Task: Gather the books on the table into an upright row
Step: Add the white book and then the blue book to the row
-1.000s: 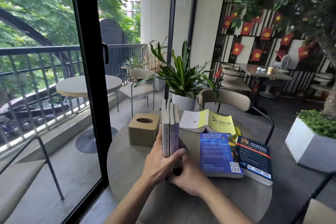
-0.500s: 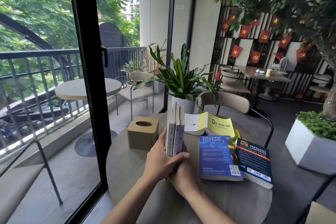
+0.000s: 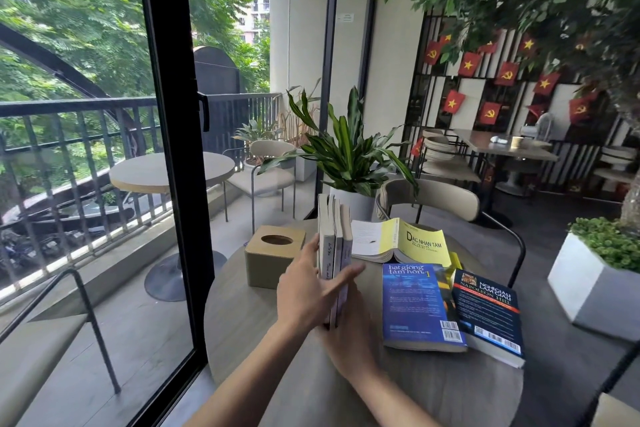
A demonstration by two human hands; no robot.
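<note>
Three thin books point(image 3: 334, 239) stand upright together, spines toward me, on the round wooden table point(image 3: 433, 388). My left hand point(image 3: 311, 291) clasps them, thumb on their left side and straight fingers reaching across the spines to the right. My right hand point(image 3: 346, 340) rests against their lower right side, partly hidden under my left hand. To the right, a yellow book point(image 3: 415, 243) lies open and face down. In front of it a blue book point(image 3: 415, 302) lies flat, overlapping a dark blue and red book point(image 3: 491, 315).
A tan tissue box point(image 3: 270, 256) sits just left of the upright books. A potted plant point(image 3: 356, 201) and a beige chair point(image 3: 433, 198) stand behind the table. A black glass door frame point(image 3: 173, 184) runs along the left side.
My left hand's fingers have straightened out across the spines from a tighter grip. The upright books stay in about the same spot. The flat books have not moved.
</note>
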